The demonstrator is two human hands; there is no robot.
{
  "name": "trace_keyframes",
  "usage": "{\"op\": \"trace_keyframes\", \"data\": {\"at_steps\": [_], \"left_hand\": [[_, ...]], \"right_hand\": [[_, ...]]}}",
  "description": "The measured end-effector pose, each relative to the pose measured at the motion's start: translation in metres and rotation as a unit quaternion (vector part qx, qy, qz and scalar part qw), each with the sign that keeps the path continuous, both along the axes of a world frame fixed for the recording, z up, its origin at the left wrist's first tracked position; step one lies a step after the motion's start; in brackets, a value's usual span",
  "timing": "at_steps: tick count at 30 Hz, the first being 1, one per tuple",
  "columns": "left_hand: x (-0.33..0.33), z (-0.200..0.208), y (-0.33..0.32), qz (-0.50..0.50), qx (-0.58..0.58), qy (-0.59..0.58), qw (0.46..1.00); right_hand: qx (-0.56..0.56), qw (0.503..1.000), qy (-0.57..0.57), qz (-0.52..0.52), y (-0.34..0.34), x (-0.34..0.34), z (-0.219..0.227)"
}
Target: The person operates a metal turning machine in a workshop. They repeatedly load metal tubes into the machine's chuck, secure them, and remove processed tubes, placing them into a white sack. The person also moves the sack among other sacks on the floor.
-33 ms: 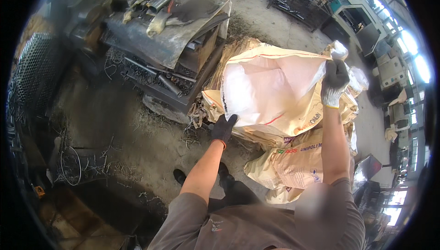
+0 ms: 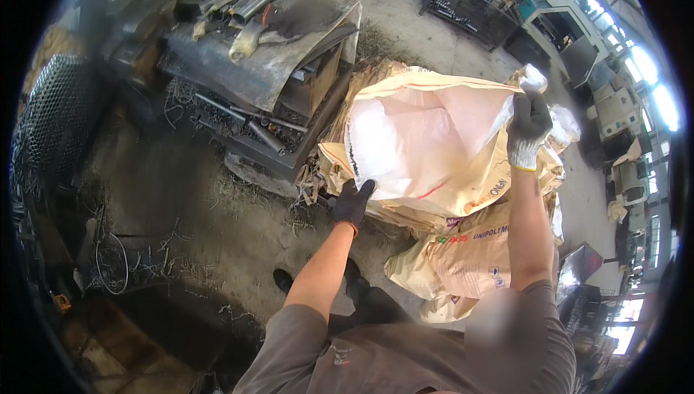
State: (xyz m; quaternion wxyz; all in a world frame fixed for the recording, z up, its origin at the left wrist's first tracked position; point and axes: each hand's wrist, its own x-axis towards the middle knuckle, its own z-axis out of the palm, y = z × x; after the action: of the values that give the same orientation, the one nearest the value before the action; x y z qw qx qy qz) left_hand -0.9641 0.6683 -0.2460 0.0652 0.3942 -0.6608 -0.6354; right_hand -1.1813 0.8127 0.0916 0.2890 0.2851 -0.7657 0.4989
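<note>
A large tan paper sack (image 2: 481, 188) gapes wide in front of me, its white inner lining (image 2: 426, 137) showing. My left hand (image 2: 352, 202), in a dark glove with an orange cuff, pinches the near left edge of the mouth. At the far right corner, my right hand (image 2: 530, 121) is closed on the rim; its glove is dark over the fingers and white at the wrist. Between the two hands the rim is stretched apart. Another printed tan sack (image 2: 452, 260) lies below the open one, nearer to me.
To the left stands a dark metal bench (image 2: 238, 69) with pipes and rags on top and metal rods on a lower shelf. Metal shavings (image 2: 163, 249) litter the floor. A wire-mesh bin (image 2: 470, 7) and machines (image 2: 560, 29) stand farther back, with perforated metal (image 2: 54, 116) at far left.
</note>
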Motion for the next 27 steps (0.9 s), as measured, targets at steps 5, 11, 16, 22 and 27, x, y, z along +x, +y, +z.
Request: {"op": "trace_keyframes", "data": {"at_steps": [5,11,16,22,27], "left_hand": [[0.019,0.081,-0.001,-0.007,-0.035,0.140,0.990],[0.168,0.211,-0.083,0.031,0.211,0.249,0.945],[0.383,0.301,-0.175,0.172,0.120,0.174,0.962],[0.584,0.353,-0.245,0.275,-0.088,0.260,0.921],[0.599,0.357,-0.296,0.371,-0.121,0.244,0.888]], "right_hand": [[0.112,0.973,-0.028,0.201,0.004,0.043,0.056],[0.128,0.850,-0.162,0.485,-0.054,0.164,0.112],[0.108,0.797,-0.102,0.585,-0.183,0.279,0.147],[0.131,0.742,-0.153,0.639,-0.330,0.360,0.163],[0.177,0.791,0.076,0.581,-0.450,0.361,0.116]]}}
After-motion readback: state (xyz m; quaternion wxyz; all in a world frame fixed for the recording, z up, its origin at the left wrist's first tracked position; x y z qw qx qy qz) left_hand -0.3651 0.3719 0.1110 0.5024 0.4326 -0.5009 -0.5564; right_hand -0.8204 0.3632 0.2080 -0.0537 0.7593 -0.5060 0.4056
